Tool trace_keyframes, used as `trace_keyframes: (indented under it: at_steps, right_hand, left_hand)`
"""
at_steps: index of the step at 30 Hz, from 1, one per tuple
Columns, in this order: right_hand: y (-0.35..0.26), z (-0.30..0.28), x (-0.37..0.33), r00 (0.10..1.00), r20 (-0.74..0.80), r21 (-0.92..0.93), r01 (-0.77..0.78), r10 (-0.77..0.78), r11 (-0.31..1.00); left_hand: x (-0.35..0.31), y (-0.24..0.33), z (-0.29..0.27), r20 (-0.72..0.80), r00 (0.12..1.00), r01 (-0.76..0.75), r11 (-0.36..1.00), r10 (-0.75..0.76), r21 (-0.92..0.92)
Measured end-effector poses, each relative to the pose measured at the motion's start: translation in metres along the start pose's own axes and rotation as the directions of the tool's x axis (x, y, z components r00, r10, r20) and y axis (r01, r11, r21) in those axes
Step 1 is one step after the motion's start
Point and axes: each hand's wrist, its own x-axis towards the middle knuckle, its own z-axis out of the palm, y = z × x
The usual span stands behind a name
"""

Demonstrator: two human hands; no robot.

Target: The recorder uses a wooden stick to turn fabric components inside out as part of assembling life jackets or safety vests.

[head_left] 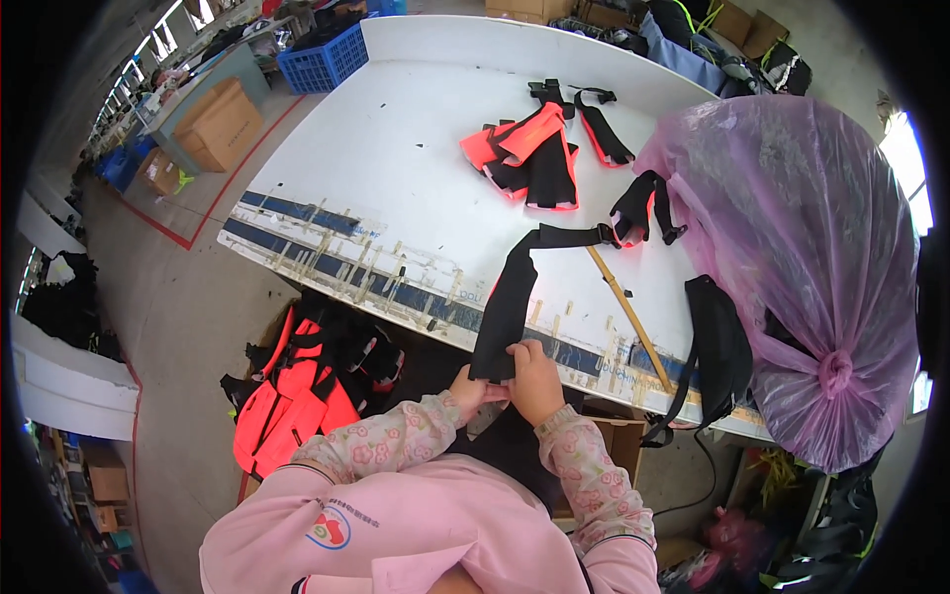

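Observation:
A black padded fabric strap hangs over the table's near edge, its narrower webbing end running right across the white top to a buckle. My left hand grips its lower end from the left. On the right side of that same end, my right hand is closed with its fingers on the fabric. Beyond the buckle lies a black and orange strap piece. Farther back are a pile of orange and black straps and a single similar strap.
A bamboo stick lies on the white table. On the right sit a black pouch and a large tied pink plastic bag. Orange and black bags are below the table's left side. A blue crate stands at the far left.

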Motion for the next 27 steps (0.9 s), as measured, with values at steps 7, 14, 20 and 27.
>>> trace_keyframes:
  at_steps: [7,14,20,27]
  right_hand:
    - [-0.016,-0.024,0.047,0.957,-0.182,-0.16,0.197,-0.225,0.967]
    - [0.022,0.026,0.06,0.984,-0.124,-0.272,0.088,-0.126,0.958]
    - [0.043,0.028,0.058,0.988,-0.076,-0.303,0.107,-0.136,0.947]
    - [0.068,-0.038,0.045,0.984,-0.174,-0.114,0.029,-0.049,0.993]
  left_hand:
    - [-0.008,0.0,0.02,-0.041,0.996,-0.078,0.99,0.084,0.12]
    - [0.003,-0.011,0.012,-0.035,0.99,-0.133,0.986,0.138,0.102]
    - [0.005,-0.006,0.008,0.076,0.996,-0.056,0.99,0.046,0.13]
    - [-0.001,0.0,0.008,0.03,0.999,0.031,1.0,-0.031,0.004]
